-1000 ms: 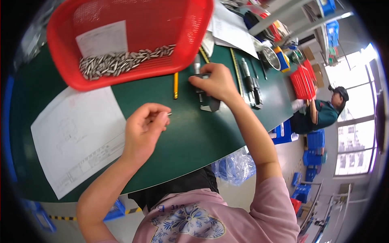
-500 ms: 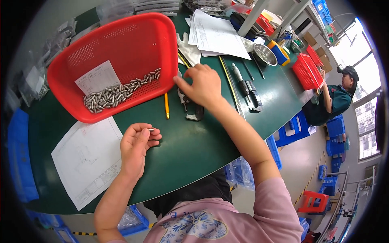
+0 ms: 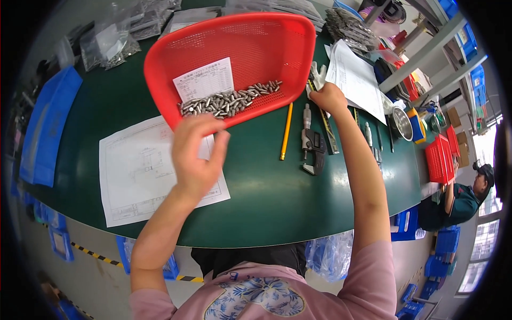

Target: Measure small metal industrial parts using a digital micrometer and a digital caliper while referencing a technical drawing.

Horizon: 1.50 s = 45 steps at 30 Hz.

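Note:
My left hand (image 3: 198, 154) hovers at the near rim of the red plastic basket (image 3: 165, 90), blurred, with thumb and fingers apart. No part shows in it. Inside the basket lie many small silver metal pins (image 3: 234, 102) and a white printed slip (image 3: 204, 80). To the basket's right, my right hand (image 3: 329, 100) has its fingers closed at a white glove (image 3: 318, 77), apparently pinching it; the fingertips are partly hidden. A digital micrometer (image 3: 312, 141) and a yellow pencil (image 3: 286, 132) lie between the hands, on the green table.
A drawing sheet (image 3: 144, 176) lies at left, partly under the basket. More papers (image 3: 354, 80), a steel bowl (image 3: 401, 124) and a ruler (image 3: 329, 133) are at right. Bagged parts (image 3: 109, 42) line the far side. A co-worker (image 3: 461, 200) sits at far right beside another red basket (image 3: 440, 160).
My left hand has risen from over the table to the basket's near rim; the small metal pin it held no longer shows. My right hand has reached farther, to the glove. The view has shifted.

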{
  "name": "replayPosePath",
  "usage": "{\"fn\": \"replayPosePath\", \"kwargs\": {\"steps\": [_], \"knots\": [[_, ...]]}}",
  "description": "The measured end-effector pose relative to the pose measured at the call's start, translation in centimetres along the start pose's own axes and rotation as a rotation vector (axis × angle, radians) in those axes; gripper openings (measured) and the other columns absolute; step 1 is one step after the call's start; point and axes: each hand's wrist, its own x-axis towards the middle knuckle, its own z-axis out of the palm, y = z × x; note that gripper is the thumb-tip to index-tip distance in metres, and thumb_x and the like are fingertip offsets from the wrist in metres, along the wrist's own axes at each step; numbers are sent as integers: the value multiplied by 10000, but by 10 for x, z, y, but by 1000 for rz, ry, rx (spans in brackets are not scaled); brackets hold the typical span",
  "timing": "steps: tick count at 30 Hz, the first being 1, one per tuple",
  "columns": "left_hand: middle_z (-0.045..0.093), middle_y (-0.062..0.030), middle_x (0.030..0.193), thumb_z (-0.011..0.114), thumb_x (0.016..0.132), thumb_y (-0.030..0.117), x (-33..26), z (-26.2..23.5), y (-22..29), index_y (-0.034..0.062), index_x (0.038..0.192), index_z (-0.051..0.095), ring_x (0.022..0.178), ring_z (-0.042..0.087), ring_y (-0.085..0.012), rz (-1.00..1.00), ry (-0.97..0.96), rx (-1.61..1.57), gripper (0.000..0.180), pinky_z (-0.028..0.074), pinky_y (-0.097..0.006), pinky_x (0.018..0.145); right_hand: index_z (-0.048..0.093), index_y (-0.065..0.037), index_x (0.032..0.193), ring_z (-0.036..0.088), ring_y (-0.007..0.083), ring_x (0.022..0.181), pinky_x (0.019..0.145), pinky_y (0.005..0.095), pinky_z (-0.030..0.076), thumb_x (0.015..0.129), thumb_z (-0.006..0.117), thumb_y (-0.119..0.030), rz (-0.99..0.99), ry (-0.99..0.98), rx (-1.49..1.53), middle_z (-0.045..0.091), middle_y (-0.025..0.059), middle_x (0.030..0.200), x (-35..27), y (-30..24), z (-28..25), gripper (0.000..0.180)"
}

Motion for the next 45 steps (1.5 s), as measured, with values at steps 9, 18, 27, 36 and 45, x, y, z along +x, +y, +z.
{"fn": "replayPosePath", "kwargs": {"steps": [9,18,27,36,45], "knots": [[576,-68,904,549,808,86,20,-8,-27,31,910,556,963,506,-192,-275,380,-81,116,368,-312,859,591,17,708,524,228,508,511,335,401,618,562,-253,47,63,265,552,113,581,10,20,-18,286],[561,-99,910,508,847,98,33,-8,-33,-22,954,515,882,540,-132,-469,386,-482,161,428,-245,796,528,-28,844,184,31,364,322,200,120,819,433,-189,168,-423,1405,219,-80,476,-21,-19,-54,189],[578,-101,906,523,839,123,47,-24,-54,-21,943,527,870,545,-128,-495,283,-496,177,417,-234,786,539,-13,941,180,29,374,342,204,126,856,394,-370,127,-299,1419,202,-83,481,-77,-12,-65,395],[582,-61,926,533,828,129,15,-36,-21,36,989,523,888,543,-130,-817,131,-677,186,403,-250,802,570,25,948,270,19,476,427,176,187,844,429,-249,-228,201,1054,312,-63,553,-142,25,-116,325],[559,-36,896,526,843,227,-7,10,24,58,991,540,832,529,-117,-1267,-183,-1081,224,428,-260,743,555,-6,662,384,87,452,426,228,301,579,706,-351,-409,89,589,449,15,512,-170,23,-67,386]]}}
